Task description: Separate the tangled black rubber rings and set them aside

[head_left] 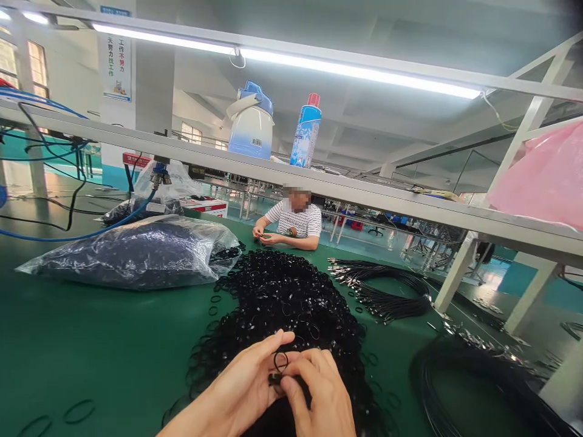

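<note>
A large heap of thin black rubber rings (285, 294) spreads over the green tabletop in front of me. Above its near part, my left hand (246, 379) is curled with the thumb raised and dark rings between its fingers. My right hand (321, 385) meets it from the right, with thumb and forefinger pinched. One black ring (275, 363) stands upright between the two hands, at the right fingertips. A darker bunch (274, 379) just below it is partly hidden by the fingers, so how many rings it holds I cannot tell.
A clear plastic bag of dark pieces (136, 252) lies left of the heap. Coiled black cables (387, 288) rest to the right, with another coil (473, 376) nearer. A shelf (364, 191) crosses overhead, carrying a jug (252, 124) and spray can (306, 133). Opposite sits a person (298, 224).
</note>
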`<control>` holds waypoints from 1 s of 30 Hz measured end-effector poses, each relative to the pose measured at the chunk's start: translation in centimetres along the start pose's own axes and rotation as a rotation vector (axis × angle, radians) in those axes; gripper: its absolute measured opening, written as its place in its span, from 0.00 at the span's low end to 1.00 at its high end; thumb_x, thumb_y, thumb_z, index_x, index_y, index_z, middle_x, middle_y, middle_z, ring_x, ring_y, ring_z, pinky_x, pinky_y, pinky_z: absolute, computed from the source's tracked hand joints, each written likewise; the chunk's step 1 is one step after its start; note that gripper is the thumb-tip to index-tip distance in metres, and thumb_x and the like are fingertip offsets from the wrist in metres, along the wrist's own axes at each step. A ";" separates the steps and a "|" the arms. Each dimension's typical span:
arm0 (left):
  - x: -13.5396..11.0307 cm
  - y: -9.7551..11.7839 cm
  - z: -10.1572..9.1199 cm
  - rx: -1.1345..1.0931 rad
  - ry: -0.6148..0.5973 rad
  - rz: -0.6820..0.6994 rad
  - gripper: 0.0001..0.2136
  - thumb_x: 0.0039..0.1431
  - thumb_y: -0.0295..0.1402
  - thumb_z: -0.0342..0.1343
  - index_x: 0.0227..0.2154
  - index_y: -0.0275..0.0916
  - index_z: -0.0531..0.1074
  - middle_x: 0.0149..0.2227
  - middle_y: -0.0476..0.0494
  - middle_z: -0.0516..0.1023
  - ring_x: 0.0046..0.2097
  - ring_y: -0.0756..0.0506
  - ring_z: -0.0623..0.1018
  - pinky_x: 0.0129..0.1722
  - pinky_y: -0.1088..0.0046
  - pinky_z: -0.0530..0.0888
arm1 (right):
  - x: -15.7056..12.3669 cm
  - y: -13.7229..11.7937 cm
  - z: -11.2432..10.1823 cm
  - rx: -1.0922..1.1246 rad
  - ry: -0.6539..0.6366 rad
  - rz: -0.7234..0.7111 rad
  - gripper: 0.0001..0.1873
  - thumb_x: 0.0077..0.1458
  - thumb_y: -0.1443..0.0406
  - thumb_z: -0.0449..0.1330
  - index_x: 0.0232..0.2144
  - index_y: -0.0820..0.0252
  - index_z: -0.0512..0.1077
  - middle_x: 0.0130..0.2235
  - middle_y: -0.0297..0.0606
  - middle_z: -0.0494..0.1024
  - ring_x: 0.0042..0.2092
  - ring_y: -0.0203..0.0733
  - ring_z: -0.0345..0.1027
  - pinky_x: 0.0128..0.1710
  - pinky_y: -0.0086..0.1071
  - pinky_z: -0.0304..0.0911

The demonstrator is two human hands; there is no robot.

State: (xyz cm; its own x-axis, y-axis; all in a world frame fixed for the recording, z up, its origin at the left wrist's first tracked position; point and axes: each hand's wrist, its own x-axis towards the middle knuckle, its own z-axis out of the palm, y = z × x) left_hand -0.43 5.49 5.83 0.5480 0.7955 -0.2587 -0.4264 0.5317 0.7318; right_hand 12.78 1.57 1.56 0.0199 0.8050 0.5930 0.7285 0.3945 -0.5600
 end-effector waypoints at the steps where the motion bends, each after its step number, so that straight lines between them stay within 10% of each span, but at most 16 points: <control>1: 0.1 0.0 -0.1 0.013 0.015 0.015 0.20 0.58 0.37 0.55 0.50 0.32 0.65 0.36 0.38 0.77 0.36 0.46 0.77 0.39 0.70 0.72 | 0.1 0.1 -0.2 0.011 -0.003 0.031 0.08 0.53 0.70 0.53 0.27 0.54 0.70 0.33 0.31 0.75 0.37 0.41 0.65 0.35 0.31 0.59; 8: 0.0 0.4 -0.6 0.063 0.049 0.023 0.18 0.51 0.23 0.54 0.47 0.29 0.68 0.45 0.31 0.75 0.51 0.38 0.74 0.51 0.63 0.70 | 0.6 1.3 -1.8 0.050 -0.029 0.309 0.10 0.55 0.63 0.53 0.32 0.51 0.74 0.33 0.31 0.78 0.36 0.43 0.71 0.34 0.31 0.61; 16: 0.1 -0.2 -0.7 0.140 -0.054 0.011 0.29 0.35 0.13 0.46 0.46 0.31 0.67 0.45 0.36 0.76 0.52 0.42 0.73 0.51 0.65 0.67 | 0.3 1.0 -0.8 0.062 0.127 0.067 0.14 0.57 0.68 0.50 0.36 0.52 0.75 0.39 0.35 0.77 0.42 0.43 0.67 0.43 0.34 0.62; 25: -0.7 -0.3 -0.1 0.234 -0.084 0.056 0.28 0.42 0.17 0.49 0.50 0.36 0.67 0.46 0.40 0.75 0.51 0.43 0.73 0.53 0.65 0.66 | 0.3 0.1 -0.7 0.060 0.076 0.008 0.09 0.53 0.70 0.56 0.33 0.52 0.73 0.37 0.34 0.75 0.40 0.42 0.67 0.43 0.34 0.62; 30: -0.9 -0.4 -0.5 0.737 -0.041 0.217 0.21 0.55 0.30 0.52 0.53 0.43 0.66 0.50 0.41 0.74 0.53 0.39 0.70 0.53 0.60 0.64 | 0.4 0.0 -1.3 -0.012 0.043 0.081 0.07 0.56 0.68 0.53 0.30 0.54 0.70 0.36 0.34 0.74 0.40 0.42 0.67 0.40 0.34 0.63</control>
State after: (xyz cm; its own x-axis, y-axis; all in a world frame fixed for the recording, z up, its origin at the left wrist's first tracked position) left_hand -1.05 4.71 5.46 0.5392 0.8408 -0.0486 0.0544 0.0229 0.9983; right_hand 13.68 1.31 2.49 0.1084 0.8142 0.5703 0.7315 0.3232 -0.6004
